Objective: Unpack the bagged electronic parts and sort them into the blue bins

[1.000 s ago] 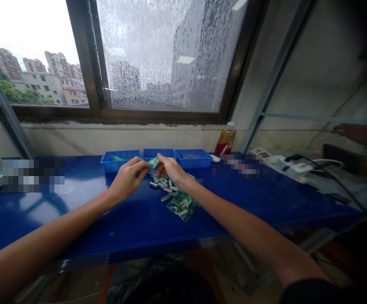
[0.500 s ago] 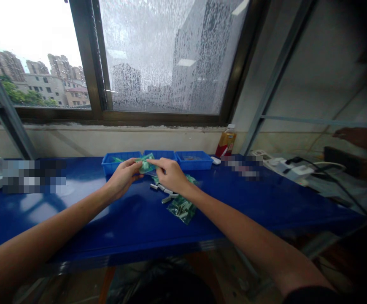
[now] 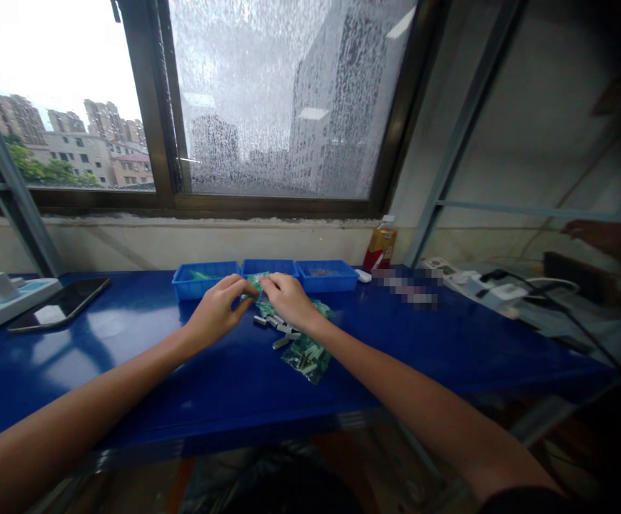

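Note:
A small green-tinted clear plastic bag [image 3: 259,279] is held up over the table between my hands. My left hand [image 3: 218,308] has its fingers curled, with the tips at the bag's left edge. From the other side my right hand [image 3: 290,301] pinches the bag between thumb and fingers. What the bag contains is hard to make out. Below my hands lie several short silvery metal pieces [image 3: 281,326] on the blue table. Closer to me rests another green bag [image 3: 307,357] with similar pieces inside. More green bags [image 3: 322,308] lie partly hidden behind my right hand.
Three blue trays, left [image 3: 198,288], middle [image 3: 270,266] and right [image 3: 332,283], line the back of the table. A phone [image 3: 60,305] and a power strip [image 3: 16,303] lie at left. A bottle [image 3: 380,246] stands by the wall. Another person's hand [image 3: 599,232] shows at far right.
The bag has turned and shifted slightly right. My right index finger, earlier stretched against it, is now bent into a pinch. My left fingers have moved to its edge.

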`<action>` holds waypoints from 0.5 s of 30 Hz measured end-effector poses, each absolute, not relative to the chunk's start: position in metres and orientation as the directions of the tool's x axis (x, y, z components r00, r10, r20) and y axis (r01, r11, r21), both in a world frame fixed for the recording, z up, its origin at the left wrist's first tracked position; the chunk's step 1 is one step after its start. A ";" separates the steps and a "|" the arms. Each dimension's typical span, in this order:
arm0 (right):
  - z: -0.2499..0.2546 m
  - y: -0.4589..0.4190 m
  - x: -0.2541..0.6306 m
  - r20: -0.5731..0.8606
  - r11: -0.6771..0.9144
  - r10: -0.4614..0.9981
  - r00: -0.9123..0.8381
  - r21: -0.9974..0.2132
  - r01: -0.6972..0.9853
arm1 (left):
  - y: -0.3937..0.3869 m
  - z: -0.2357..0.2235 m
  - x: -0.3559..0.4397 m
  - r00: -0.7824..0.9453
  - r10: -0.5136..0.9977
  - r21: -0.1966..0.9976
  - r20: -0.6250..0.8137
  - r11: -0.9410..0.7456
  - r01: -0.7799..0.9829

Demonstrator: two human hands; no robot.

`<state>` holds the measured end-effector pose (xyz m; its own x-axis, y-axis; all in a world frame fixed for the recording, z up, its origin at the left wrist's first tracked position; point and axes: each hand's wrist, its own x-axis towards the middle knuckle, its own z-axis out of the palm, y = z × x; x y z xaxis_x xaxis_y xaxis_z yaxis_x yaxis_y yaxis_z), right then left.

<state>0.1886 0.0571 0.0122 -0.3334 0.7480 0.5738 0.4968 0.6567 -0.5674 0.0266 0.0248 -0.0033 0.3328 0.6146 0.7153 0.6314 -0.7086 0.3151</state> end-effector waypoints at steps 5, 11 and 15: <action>0.010 0.058 0.192 0.661 0.715 0.669 -0.339 -0.448 0.537 | 0.027 -0.002 0.030 0.194 0.803 0.651 0.563 -0.576 0.494; 0.003 0.062 0.195 0.707 0.831 0.521 -0.478 -0.292 0.474 | 0.031 0.000 0.028 0.120 0.988 0.992 0.097 -0.086 -0.092; 0.000 0.063 0.194 0.729 0.853 0.484 -0.484 -0.268 0.448 | 0.034 0.000 0.027 0.091 0.995 0.991 0.035 -0.023 -0.130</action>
